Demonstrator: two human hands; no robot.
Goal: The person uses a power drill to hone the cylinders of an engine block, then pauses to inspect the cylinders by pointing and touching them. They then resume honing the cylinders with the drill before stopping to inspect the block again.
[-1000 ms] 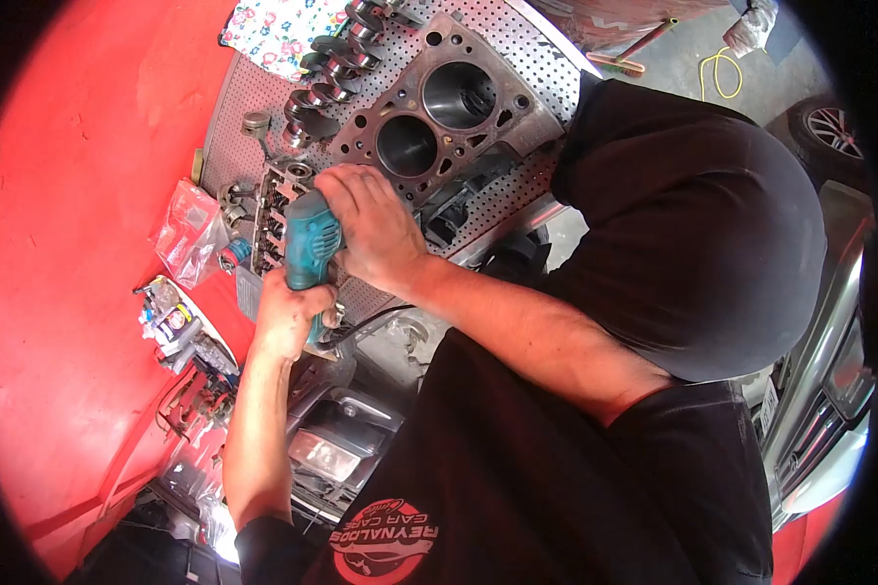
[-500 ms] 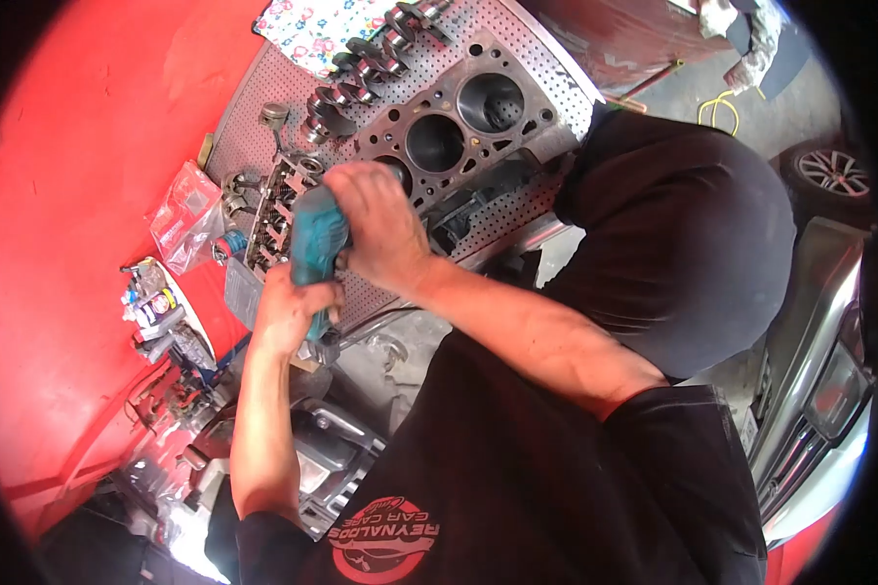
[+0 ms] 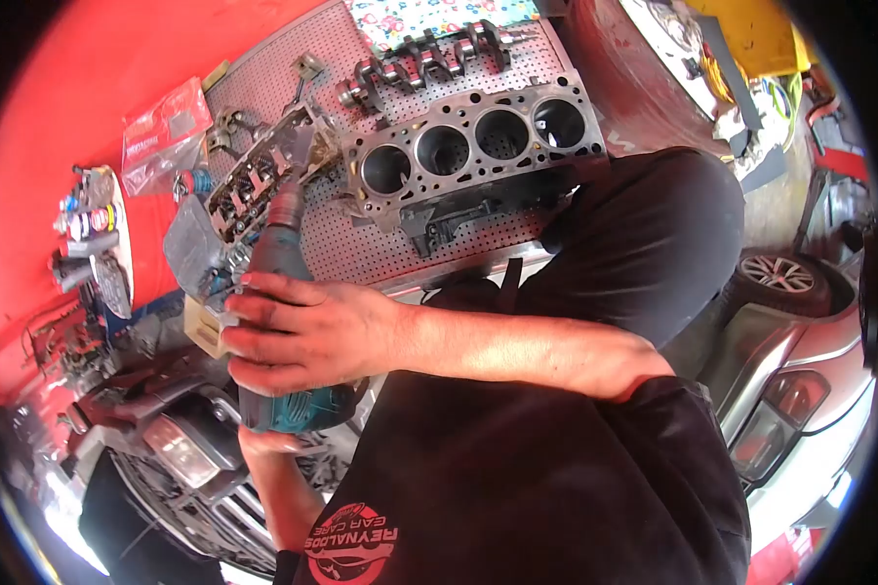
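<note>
My right hand (image 3: 312, 331) is wrapped over the body of a teal and black power drill (image 3: 281, 255), fingers spread across its housing. Below the rear of the drill is my left hand (image 3: 266, 441), closed at its handle, with most fingers hidden behind the tool. The drill's front end points up the view, over the cylinder head (image 3: 232, 207), which lies on the perforated metal bench (image 3: 346, 249). To the right of the cylinder head, an engine block (image 3: 473, 146) shows its row of open bores. A crankshaft (image 3: 424, 63) lies behind the block.
Pistons with rods (image 3: 226, 129) and a plastic bag (image 3: 166, 136) lie to the left. A small shelf (image 3: 122, 234) holds bottles and tools. A flowered cloth (image 3: 439, 18) covers the far bench edge. Cars stand on both sides, one with a headlight (image 3: 180, 450) close below.
The drill and both hands have moved down and left in view, toward my body. My right hand now lies across the housing, and the drill's front end shows. The whole view has shifted.
</note>
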